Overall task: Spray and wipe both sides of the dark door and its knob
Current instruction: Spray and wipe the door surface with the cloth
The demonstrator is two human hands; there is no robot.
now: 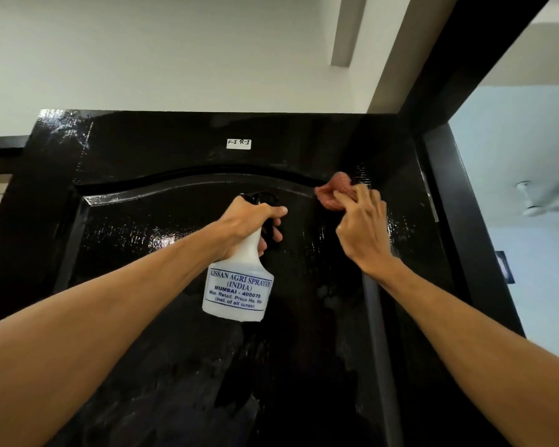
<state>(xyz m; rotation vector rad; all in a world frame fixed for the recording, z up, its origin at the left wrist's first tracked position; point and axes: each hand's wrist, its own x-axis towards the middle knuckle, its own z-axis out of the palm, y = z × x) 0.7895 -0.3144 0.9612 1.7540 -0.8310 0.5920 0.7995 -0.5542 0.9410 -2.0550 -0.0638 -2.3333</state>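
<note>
The left hand (246,221) grips the neck of a white spray bottle (238,285), which hangs in front of the dark door (162,253). The right hand (362,227) pinches a pink cloth (333,191) and presses it on the door, near the top of the curved panel. A small white sticker (238,143) sits above.

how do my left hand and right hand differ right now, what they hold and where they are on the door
The left hand grips the neck of a white spray bottle; the right hand holds a crumpled pink cloth. The right hand presses its cloth on the door at the arched moulding; the left hand sits slightly lower, before the panel's middle. Both reach up towards the door's top.
</note>
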